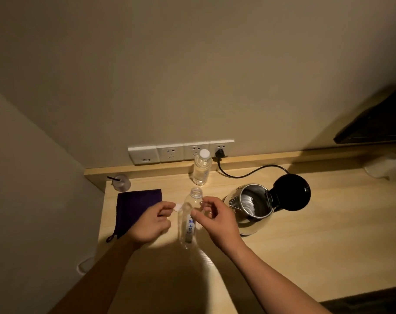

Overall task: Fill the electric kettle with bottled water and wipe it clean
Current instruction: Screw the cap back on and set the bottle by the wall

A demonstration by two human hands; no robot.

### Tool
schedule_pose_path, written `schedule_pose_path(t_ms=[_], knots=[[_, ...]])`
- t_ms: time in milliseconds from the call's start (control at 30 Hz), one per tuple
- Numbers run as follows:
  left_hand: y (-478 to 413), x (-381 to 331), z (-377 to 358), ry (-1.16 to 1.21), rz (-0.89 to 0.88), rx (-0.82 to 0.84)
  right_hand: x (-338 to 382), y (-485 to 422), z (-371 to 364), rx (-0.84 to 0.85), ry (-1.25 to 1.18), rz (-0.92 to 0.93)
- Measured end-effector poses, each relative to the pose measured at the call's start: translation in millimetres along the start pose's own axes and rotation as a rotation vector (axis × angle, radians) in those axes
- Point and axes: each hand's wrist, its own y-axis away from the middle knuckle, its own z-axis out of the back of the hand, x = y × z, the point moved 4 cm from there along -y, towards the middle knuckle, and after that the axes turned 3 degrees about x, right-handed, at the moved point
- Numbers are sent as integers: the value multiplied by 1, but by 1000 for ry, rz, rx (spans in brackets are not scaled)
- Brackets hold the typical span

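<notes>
A clear, uncapped plastic bottle (188,219) stands upright on the wooden desk (305,257) and looks empty. My left hand (150,222) is just left of it and pinches its small white cap (177,207). My right hand (217,219) hovers at the bottle's right side with fingers apart; contact with the bottle is unclear. The steel electric kettle (249,208) stands to the right with its black lid (291,192) flipped open. A second, capped bottle (201,167) with water stands behind. A dark purple cloth (133,207) lies at the left.
A row of wall sockets (181,151) sits above the desk's back ledge, with the kettle's black plug and cord (249,173) in the rightmost. A small cup with a black straw (121,182) stands at the back left. A black object (373,123) looms at the upper right.
</notes>
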Motion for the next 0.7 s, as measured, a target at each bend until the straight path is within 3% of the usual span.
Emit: schedule_pose_path(t_ms=[67, 133, 267, 367, 533, 633, 700], knots=[[-23, -1, 8, -129, -12, -166, -5, 2, 4, -6, 32, 11], [-45, -6, 3, -327, -34, -220, -13, 4, 8, -17, 59, 5], [-75, -7, -19, -738, 7, -96, -25, 8, 16, -39, 54, -26], [-85, -3, -28, -869, 14, -69, -25, 8, 20, -32, 42, -35], [-77, 5, -21, -608, 7, -202, -18, 10, 20, -30, 29, -22], [-50, -19, -6, -91, 27, -418, -12, 10, 18, -32, 30, 1], [-27, -43, -2, 244, -32, -427, -8, 10, 17, -21, 44, 14]])
